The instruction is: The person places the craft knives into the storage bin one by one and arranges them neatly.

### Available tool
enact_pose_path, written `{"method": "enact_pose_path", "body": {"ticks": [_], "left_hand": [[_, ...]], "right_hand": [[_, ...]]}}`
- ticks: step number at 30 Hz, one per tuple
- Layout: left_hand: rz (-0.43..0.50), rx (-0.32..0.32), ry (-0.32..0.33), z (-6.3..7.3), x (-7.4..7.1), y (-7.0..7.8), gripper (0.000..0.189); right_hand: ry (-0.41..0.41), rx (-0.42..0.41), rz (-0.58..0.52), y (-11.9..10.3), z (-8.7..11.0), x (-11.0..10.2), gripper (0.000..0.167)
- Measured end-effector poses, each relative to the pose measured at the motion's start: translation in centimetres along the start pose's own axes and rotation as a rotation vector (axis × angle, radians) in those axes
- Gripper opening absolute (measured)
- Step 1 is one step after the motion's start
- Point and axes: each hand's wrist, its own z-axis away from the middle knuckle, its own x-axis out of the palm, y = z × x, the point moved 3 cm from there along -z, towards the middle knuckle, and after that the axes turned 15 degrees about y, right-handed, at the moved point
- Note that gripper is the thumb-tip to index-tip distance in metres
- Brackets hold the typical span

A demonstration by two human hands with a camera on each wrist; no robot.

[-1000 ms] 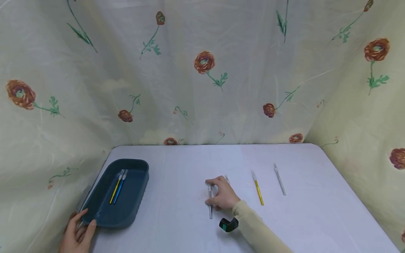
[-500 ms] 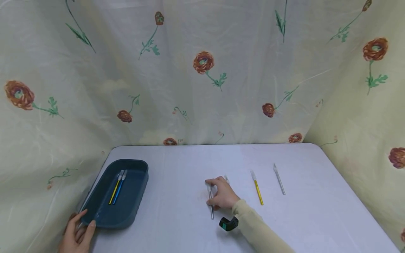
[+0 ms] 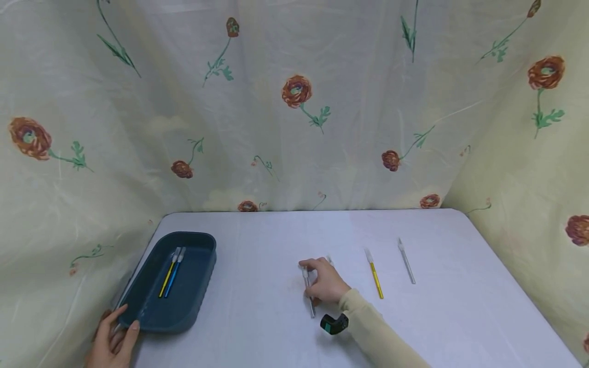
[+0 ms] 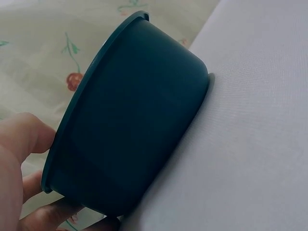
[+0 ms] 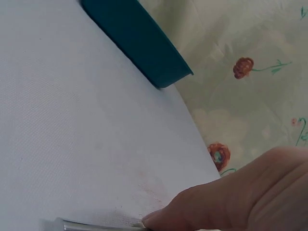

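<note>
My right hand (image 3: 325,283) holds a silver craft knife (image 3: 312,309) with a clear cap between thumb and fingers, low over the white table. In the right wrist view, the knife's metal handle (image 5: 91,226) shows at the bottom edge beside a finger. The dark teal tray (image 3: 177,327) stands at the left, with a yellow craft knife (image 3: 166,278) and a blue craft knife (image 3: 171,281) side by side inside. My left hand (image 3: 112,340) grips the tray's near left corner; in the left wrist view, the thumb and fingers surround its rim (image 4: 60,139).
Right of my right hand lie a yellow craft knife (image 3: 375,278) and a silver craft knife (image 3: 407,263). Another capped tip (image 3: 329,259) shows just behind the right hand, its rest hidden. A flower-printed curtain (image 3: 349,128) surrounds the table (image 3: 257,245).
The lower end of the held silver craft knife has swung slightly right, with the right thumb shifting the same way. My left hand and the tray have stayed put.
</note>
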Motion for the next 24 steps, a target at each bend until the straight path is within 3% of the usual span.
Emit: {"method": "enact_pose_path", "body": {"ticks": [18,24], "left_hand": [[-0.014,-0.018,-0.050,-0.37,-0.07,-0.17,0.064],[-0.013,-0.007,-0.030,-0.31,-0.10,-0.06,0.061]], "right_hand": [[-0.017,0.031,-0.075,-0.07,0.28,-0.38,0.080],[-0.032,0.007,-0.105,-0.39,0.59,-0.37,0.081]]}}
